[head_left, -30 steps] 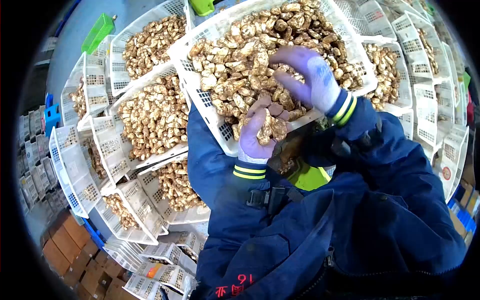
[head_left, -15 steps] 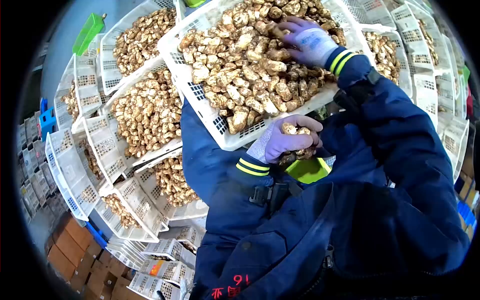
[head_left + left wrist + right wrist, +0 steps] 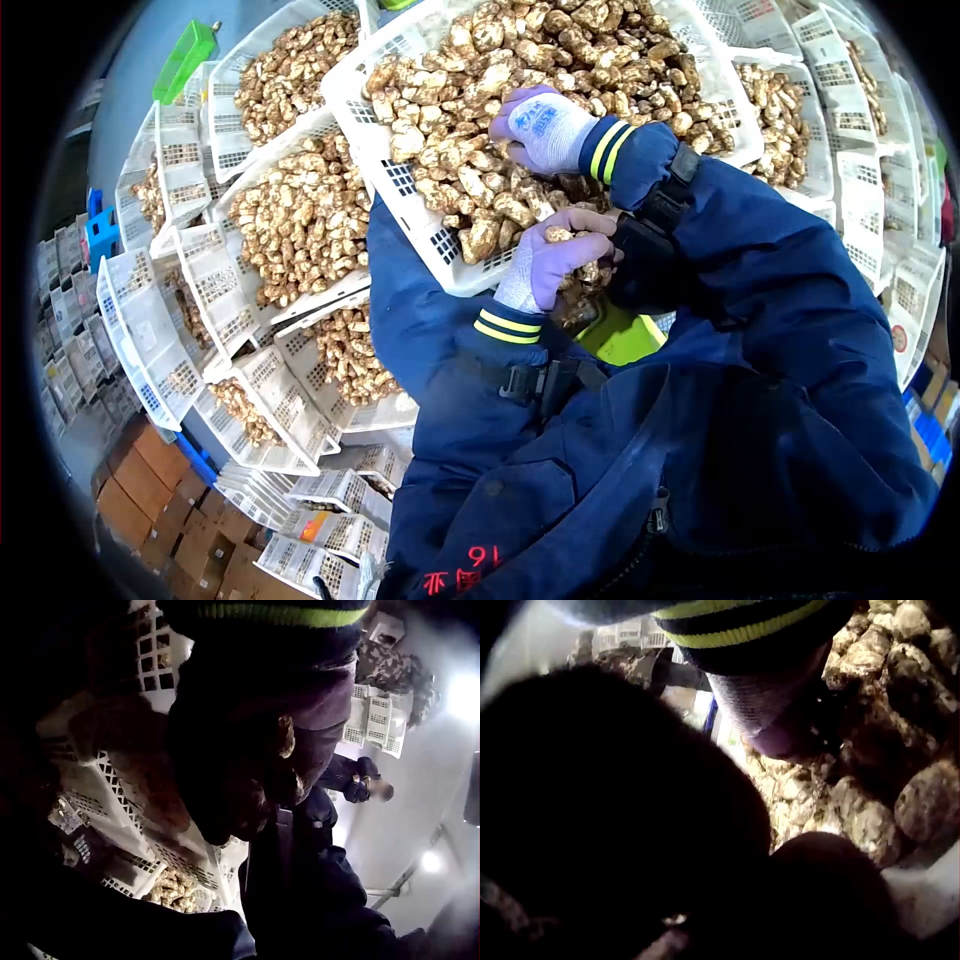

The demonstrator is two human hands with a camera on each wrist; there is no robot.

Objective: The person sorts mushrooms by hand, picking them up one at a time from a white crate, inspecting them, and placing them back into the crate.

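A white perforated crate point(image 3: 400, 178) heaped with stubby, knobby brown-and-cream mushrooms point(image 3: 480, 75) stands in front of me. Both hands wear purple-and-white knit gloves. Just over the crate's near edge, my left hand point(image 3: 545, 268) holds a few of these mushrooms point(image 3: 582, 290), its thumb and fingers curled round them. The left wrist view is dark, but mushrooms point(image 3: 285, 736) show against that glove. My right hand point(image 3: 548, 132) reaches into the pile with its back up. Its fingertips are hidden among the mushrooms; I cannot tell if they grip one.
More crates of mushrooms point(image 3: 300, 215) stand to the left, and others point(image 3: 775, 120) to the right. Below my left hand lies a bright green container point(image 3: 622, 340). Cardboard boxes point(image 3: 140, 485) sit at the lower left. Another person point(image 3: 356, 780) appears in the left wrist view.
My left hand first lay over the near edge of the pile, then drew back with mushrooms and has turned slightly. My right hand swept to the far right, then back left across the pile.
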